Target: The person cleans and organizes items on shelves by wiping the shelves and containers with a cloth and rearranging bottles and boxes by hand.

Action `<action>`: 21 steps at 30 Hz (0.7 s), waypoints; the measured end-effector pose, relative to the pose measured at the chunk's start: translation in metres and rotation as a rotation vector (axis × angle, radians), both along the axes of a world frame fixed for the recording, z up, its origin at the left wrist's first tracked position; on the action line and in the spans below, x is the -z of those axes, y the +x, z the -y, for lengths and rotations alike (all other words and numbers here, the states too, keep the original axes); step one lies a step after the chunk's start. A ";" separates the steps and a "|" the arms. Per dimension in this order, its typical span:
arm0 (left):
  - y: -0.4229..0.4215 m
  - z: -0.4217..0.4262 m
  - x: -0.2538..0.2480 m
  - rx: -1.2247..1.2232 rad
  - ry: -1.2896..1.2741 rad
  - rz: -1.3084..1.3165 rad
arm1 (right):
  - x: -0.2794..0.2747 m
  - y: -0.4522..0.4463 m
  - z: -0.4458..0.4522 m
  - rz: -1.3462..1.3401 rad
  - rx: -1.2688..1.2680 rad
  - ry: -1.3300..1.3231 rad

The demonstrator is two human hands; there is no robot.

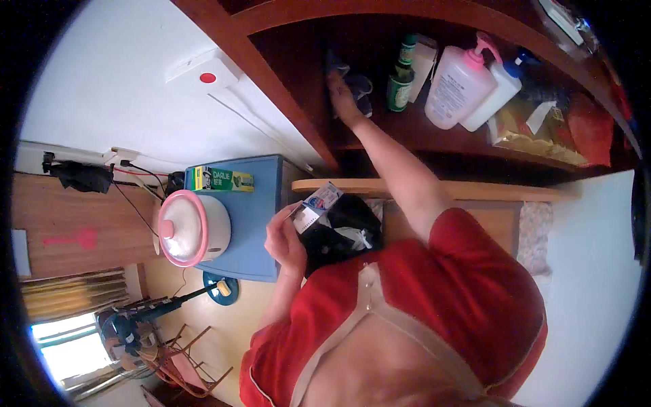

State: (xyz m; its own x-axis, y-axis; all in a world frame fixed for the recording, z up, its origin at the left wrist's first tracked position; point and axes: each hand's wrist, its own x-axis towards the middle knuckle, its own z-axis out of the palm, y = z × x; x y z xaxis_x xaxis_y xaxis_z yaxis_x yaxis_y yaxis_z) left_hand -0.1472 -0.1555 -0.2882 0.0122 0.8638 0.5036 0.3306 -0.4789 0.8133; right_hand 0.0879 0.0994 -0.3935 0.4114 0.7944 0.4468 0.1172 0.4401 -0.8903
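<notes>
My left hand (pixel 286 243) pinches a small blue and white box (pixel 320 199) with a white flap, held in front of a black bag (pixel 346 224). My right hand (pixel 344 102) reaches into the dark red wooden shelf (pixel 291 47), beside a crumpled blue-grey item (pixel 359 89). Its fingertips are dark and partly hidden against another bluish piece, so whether they grip it does not show. To the right of that hand stands a green bottle (pixel 400 85).
The shelf also holds a pink pump bottle (pixel 458 88), a white bottle (pixel 494 95) and a gold package (pixel 536 132). A blue cabinet (pixel 251 230) carries a pink-rimmed pot (pixel 193 227) and a Darlie box (pixel 222 180). A wooden edge (pixel 434 188) runs below the shelf.
</notes>
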 end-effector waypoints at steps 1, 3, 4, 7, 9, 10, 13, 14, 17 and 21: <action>-0.001 0.003 -0.002 0.001 0.022 -0.022 | -0.023 -0.003 0.025 0.212 0.143 -0.122; -0.002 0.007 0.000 -0.015 0.007 -0.055 | -0.037 -0.001 0.044 0.521 0.089 -0.383; -0.001 0.007 0.000 -0.034 0.001 -0.078 | -0.043 0.001 0.052 0.839 0.032 -0.637; 0.002 0.008 -0.002 -0.056 0.008 -0.047 | -0.037 -0.003 0.095 0.883 -0.039 -0.371; -0.001 0.009 -0.002 -0.077 0.004 -0.060 | -0.069 0.002 0.104 0.375 -0.005 -0.442; -0.003 0.009 -0.001 -0.096 -0.004 -0.075 | -0.077 0.009 0.092 0.124 0.002 -0.290; -0.011 0.010 0.004 -0.102 -0.033 -0.071 | -0.208 0.002 0.109 -0.830 -0.396 -0.092; -0.012 0.008 0.007 -0.092 0.027 -0.060 | -0.215 -0.003 0.103 -0.810 -0.448 0.003; -0.015 0.010 0.008 -0.099 -0.017 -0.009 | -0.175 -0.042 0.095 0.351 0.007 0.397; -0.017 0.006 0.012 -0.116 -0.027 -0.120 | -0.051 -0.053 0.144 0.144 -0.216 -0.161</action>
